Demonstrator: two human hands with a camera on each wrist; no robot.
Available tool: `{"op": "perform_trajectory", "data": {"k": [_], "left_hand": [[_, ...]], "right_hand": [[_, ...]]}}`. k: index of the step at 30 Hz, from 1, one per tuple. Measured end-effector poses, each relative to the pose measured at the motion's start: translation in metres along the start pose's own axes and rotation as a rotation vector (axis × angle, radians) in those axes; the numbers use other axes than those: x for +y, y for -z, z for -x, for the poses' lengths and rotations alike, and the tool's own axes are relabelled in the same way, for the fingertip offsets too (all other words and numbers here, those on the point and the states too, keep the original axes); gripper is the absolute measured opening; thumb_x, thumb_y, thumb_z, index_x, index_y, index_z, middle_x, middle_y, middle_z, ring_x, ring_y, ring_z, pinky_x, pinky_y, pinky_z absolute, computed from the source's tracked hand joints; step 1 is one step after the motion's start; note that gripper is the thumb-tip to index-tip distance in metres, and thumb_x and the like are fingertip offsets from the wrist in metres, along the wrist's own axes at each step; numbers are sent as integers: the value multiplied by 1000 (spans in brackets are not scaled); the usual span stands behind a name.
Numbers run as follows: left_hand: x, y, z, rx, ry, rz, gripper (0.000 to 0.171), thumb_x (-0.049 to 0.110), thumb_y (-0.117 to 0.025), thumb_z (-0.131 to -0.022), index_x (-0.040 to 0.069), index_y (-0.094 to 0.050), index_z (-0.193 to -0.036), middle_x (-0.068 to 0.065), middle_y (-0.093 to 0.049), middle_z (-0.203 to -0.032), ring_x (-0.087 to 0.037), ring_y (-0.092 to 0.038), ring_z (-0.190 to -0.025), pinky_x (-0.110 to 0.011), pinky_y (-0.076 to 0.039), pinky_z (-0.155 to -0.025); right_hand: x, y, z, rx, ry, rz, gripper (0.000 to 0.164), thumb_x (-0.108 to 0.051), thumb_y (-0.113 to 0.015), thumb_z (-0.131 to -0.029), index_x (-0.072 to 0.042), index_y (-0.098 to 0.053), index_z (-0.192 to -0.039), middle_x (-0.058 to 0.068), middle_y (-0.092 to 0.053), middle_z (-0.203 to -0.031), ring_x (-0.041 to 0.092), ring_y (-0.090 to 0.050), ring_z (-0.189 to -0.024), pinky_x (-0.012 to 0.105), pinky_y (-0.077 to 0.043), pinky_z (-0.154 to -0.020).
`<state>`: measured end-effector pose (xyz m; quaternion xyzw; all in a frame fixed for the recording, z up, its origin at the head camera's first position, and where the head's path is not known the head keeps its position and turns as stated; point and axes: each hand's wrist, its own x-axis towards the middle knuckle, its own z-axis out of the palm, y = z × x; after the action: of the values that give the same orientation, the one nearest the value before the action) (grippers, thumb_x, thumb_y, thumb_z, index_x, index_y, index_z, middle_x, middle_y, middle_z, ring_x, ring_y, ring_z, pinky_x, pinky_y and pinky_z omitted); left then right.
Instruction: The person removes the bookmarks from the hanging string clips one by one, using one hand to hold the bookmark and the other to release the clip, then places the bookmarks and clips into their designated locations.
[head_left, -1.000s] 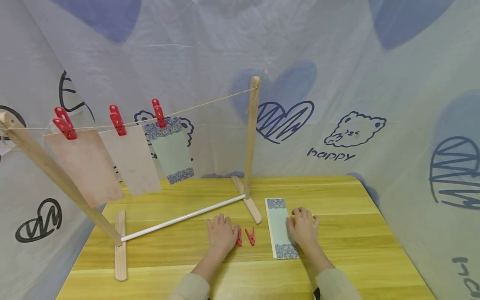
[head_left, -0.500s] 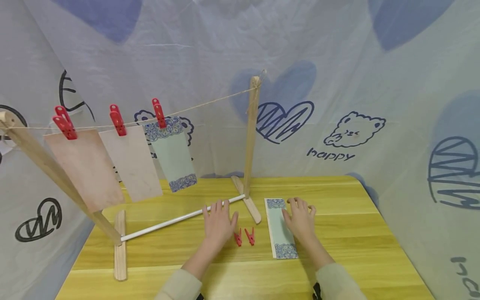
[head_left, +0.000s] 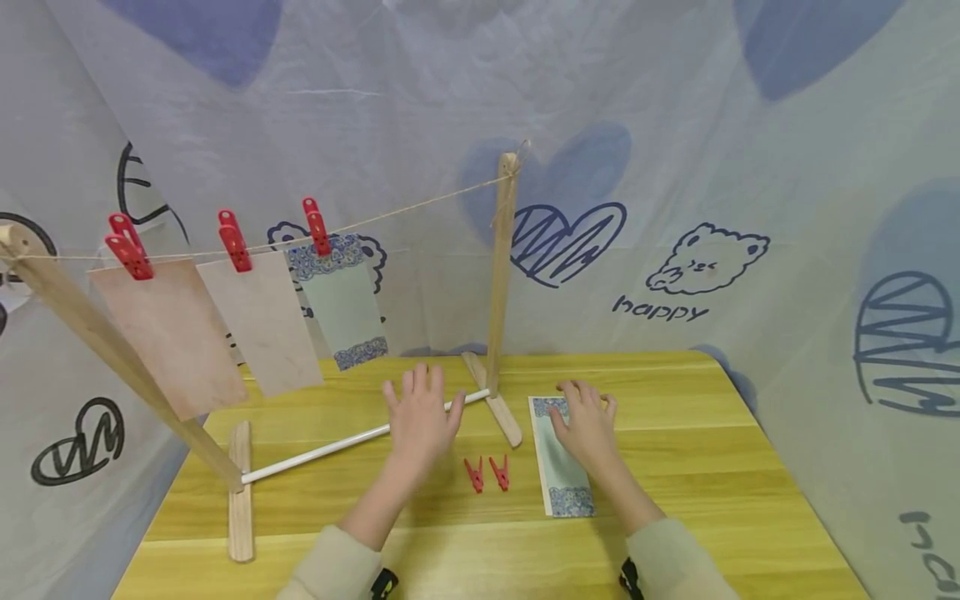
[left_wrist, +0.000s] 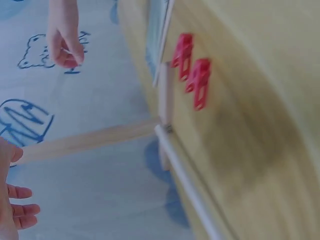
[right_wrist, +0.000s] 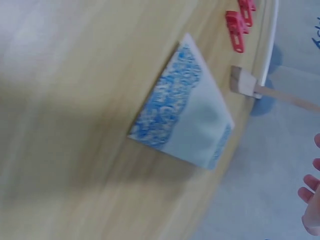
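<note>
My left hand [head_left: 422,421] hovers with spread fingers near the white rod [head_left: 322,450], holding nothing. Two small red clothespins [head_left: 474,477] lie side by side on the table, to the right of that hand's wrist; they show larger in the left wrist view as red clothespins [left_wrist: 200,82]. My right hand [head_left: 588,429], fingers loosely bent, hovers over the right side of a pale green paper card [head_left: 557,467] with blue lace-patterned ends. A white edge shows along the card's left side. In the right wrist view the card [right_wrist: 195,117] lies flat, with no fingers on it.
A wooden stand with a left post [head_left: 127,358] and a right post [head_left: 502,275] carries a string [head_left: 427,202]. From it hang a pinkish sheet [head_left: 168,333], a whitish sheet [head_left: 262,325] and a patterned card [head_left: 341,304], each by a red clothespin. A printed cloth stands behind.
My left hand has moved off the clothespins, forward and left toward the rod. My right hand has shifted forward and slightly left over the card. The hanging papers have swung a little.
</note>
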<state>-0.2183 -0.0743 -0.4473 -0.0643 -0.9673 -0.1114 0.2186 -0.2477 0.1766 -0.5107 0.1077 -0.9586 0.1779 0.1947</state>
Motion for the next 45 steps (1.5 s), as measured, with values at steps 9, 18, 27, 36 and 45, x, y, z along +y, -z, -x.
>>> {"op": "perform_trajectory", "data": {"k": [9, 18, 27, 36, 45], "left_hand": [[-12, 38, -15, 149, -50, 14, 45, 42, -48, -89, 3, -48, -112, -15, -47, -111, -31, -42, -99, -54, -24, -86], [-16, 67, -23, 278, -76, 35, 48, 40, -48, -89, 0, -48, -115, -18, -46, -115, -33, -41, -101, -57, -20, -88], [-18, 93, -33, 361, -64, 45, 45, 37, -48, -89, 1, -48, -115, -19, -46, -115, -34, -40, -103, -58, -20, -89], [-22, 115, -43, 514, -69, 50, 43, 37, -43, -90, 1, -48, -113, -19, -44, -114, -36, -36, -99, -59, -16, -87], [-27, 134, -52, 605, -56, 30, 43, 38, -42, -91, 1, -46, -113, -20, -42, -114, -36, -33, -99, -57, -14, -87]], "right_hand": [[-21, 15, -14, 69, 90, -16, 32, -23, -63, -83, -9, -55, -111, 13, -53, -117, 31, -48, -109, 56, -24, -92], [-37, 25, -26, 85, 149, 5, 34, -24, -63, -84, -9, -55, -112, 12, -53, -116, 28, -48, -106, 52, -25, -91], [-46, 31, -42, 126, 178, -9, 33, -24, -62, -84, -8, -54, -112, 11, -53, -115, 27, -47, -106, 51, -27, -90], [-61, 41, -56, 128, 200, -21, 33, -24, -61, -85, -10, -53, -113, 10, -53, -114, 26, -47, -107, 49, -26, -91], [-78, 45, -62, 132, 246, -29, 33, -24, -63, -85, -10, -54, -113, 10, -53, -113, 26, -48, -107, 50, -28, -90]]}}
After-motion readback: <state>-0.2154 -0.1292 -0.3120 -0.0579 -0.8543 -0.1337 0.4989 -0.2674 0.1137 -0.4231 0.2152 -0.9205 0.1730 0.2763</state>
